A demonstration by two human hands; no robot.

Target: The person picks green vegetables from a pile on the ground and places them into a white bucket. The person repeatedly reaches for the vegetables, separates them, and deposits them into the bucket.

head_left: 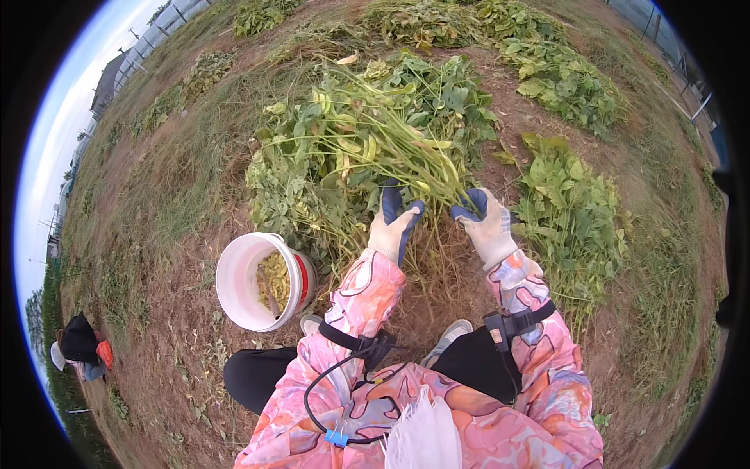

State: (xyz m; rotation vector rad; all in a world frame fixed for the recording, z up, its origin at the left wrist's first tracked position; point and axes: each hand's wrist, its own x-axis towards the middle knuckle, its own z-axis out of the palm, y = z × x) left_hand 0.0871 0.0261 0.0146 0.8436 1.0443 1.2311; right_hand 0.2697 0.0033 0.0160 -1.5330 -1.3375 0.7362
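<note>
Green bean plants with flat yellow-green pods (369,146) lie in a leafy heap before me. My right hand (483,223), in a white and blue work glove, grips the gathered stem ends at the heap's near right side. In a matching glove, my left hand (396,220) is at the heap's near edge under the stems, thumb and fingers apart; I see nothing held in it. To the left of my left hand, a white plastic bucket (234,281) leans with its mouth towards me, with yellowish pods (274,281) inside.
More plant heaps lie at the right (568,211) and at the far side (428,23). Dry stalks and roots (436,264) cover the soil between my arms. My shoes show near the bucket and below my hands. Another person (82,349) is low down at the far left.
</note>
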